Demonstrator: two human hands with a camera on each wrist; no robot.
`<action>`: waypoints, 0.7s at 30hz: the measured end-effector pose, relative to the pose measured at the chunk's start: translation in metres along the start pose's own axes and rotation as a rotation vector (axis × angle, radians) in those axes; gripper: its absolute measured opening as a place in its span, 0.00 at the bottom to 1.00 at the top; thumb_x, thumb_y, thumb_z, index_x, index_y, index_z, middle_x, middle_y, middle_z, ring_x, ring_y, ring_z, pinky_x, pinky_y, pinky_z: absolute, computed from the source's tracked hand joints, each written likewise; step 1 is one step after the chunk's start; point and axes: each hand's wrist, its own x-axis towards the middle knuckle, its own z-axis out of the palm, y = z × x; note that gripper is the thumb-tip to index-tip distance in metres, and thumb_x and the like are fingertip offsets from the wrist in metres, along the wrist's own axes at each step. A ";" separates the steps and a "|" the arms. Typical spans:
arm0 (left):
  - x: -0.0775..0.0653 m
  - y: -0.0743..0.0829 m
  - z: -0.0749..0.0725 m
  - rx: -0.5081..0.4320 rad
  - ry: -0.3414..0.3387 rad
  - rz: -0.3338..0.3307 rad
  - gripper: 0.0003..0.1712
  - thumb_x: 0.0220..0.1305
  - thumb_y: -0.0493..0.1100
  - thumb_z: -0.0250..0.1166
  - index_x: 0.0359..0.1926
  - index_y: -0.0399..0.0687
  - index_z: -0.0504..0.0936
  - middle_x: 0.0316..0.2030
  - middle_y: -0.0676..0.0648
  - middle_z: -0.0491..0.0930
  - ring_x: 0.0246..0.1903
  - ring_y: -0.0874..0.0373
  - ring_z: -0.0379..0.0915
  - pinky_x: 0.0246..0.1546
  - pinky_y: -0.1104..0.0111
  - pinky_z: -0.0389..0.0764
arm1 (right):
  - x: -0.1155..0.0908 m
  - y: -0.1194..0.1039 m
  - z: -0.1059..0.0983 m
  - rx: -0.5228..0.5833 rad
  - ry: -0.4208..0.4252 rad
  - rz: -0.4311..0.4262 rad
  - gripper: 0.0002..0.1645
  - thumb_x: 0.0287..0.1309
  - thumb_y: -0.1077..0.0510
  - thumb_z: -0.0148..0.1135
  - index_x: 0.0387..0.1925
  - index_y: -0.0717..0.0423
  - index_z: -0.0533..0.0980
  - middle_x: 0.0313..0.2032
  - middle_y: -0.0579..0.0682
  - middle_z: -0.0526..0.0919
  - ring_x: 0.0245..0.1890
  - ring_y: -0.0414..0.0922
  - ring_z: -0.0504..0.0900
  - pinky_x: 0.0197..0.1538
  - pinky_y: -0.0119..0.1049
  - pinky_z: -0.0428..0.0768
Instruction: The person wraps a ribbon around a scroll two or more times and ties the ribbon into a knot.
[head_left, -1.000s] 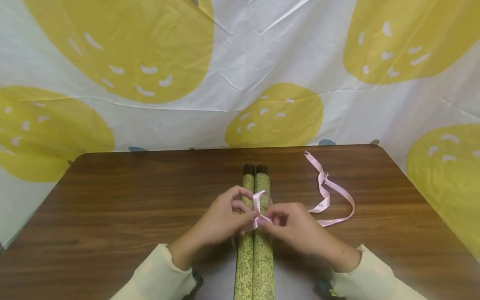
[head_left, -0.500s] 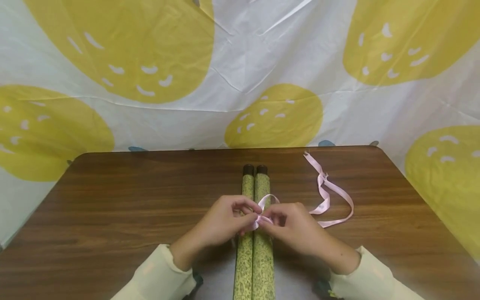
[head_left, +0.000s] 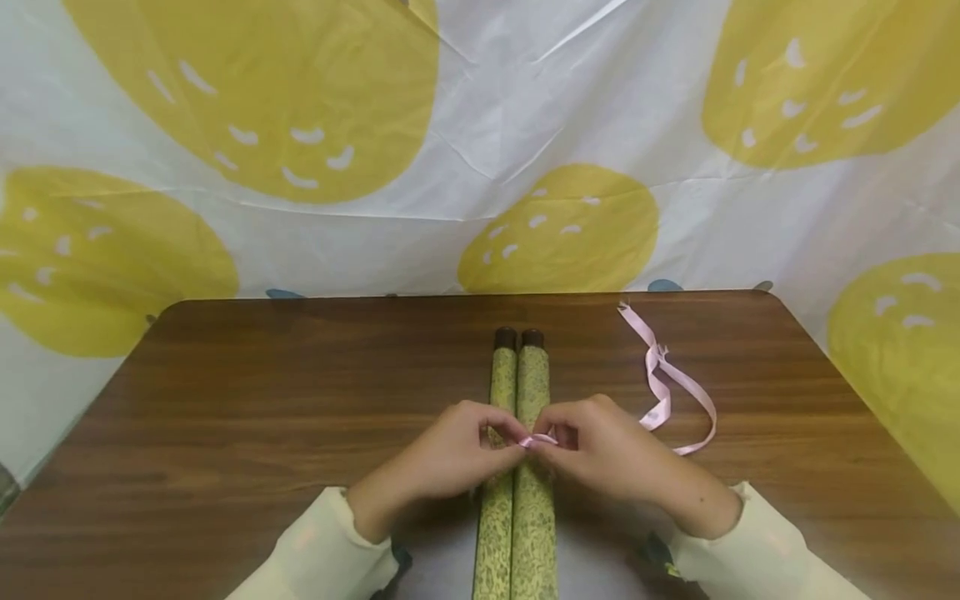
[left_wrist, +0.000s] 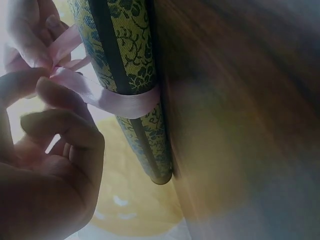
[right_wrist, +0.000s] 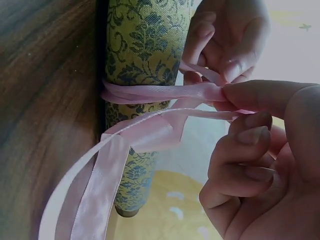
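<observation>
Two rolled scrolls, the left scroll [head_left: 495, 533] and the right scroll [head_left: 534, 525], lie side by side, covered in yellow-green patterned brocade with dark end knobs. A pink satin ribbon [left_wrist: 127, 104] passes around the pair, as both wrist views show. Over the top of the scrolls, my left hand [head_left: 461, 446] pinches the ribbon between thumb and forefinger. Opposite it, my right hand [head_left: 603, 450] also pinches ribbon, its fingertips almost meeting the left ones. Loose ribbon [right_wrist: 102, 185] trails past the right scroll. Fingers partly hide the crossing of the ribbon.
The ribbon's long tails [head_left: 701, 400] lie curled on the brown wooden table [head_left: 300, 375], right of the scrolls. A white curtain [head_left: 360, 242] with yellow fruit shapes hangs behind the table and along its sides.
The upright ribbon loop between my hands has folded over and been drawn down small. My left hand has shifted lower, its fingertips closer to the right hand's. The head view has shifted slightly.
</observation>
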 end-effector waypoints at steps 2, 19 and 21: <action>0.001 0.000 0.001 0.010 -0.009 0.006 0.05 0.56 0.42 0.66 0.34 0.51 0.85 0.30 0.53 0.83 0.09 0.68 0.61 0.09 0.78 0.65 | -0.001 0.000 0.000 0.004 0.002 -0.003 0.04 0.56 0.54 0.63 0.26 0.43 0.79 0.13 0.37 0.71 0.12 0.31 0.65 0.14 0.24 0.65; -0.003 0.000 0.004 0.049 -0.164 0.064 0.07 0.55 0.46 0.67 0.34 0.50 0.83 0.26 0.53 0.77 0.20 0.61 0.68 0.19 0.75 0.71 | -0.001 -0.001 0.002 0.031 0.014 -0.014 0.03 0.53 0.57 0.64 0.26 0.45 0.79 0.12 0.37 0.70 0.12 0.31 0.64 0.14 0.23 0.63; -0.003 -0.001 0.004 0.046 -0.163 0.062 0.07 0.54 0.46 0.67 0.33 0.50 0.82 0.24 0.53 0.77 0.20 0.61 0.69 0.19 0.75 0.71 | -0.001 -0.002 0.003 0.032 0.014 -0.012 0.03 0.53 0.56 0.65 0.26 0.45 0.79 0.12 0.37 0.70 0.12 0.31 0.64 0.14 0.23 0.62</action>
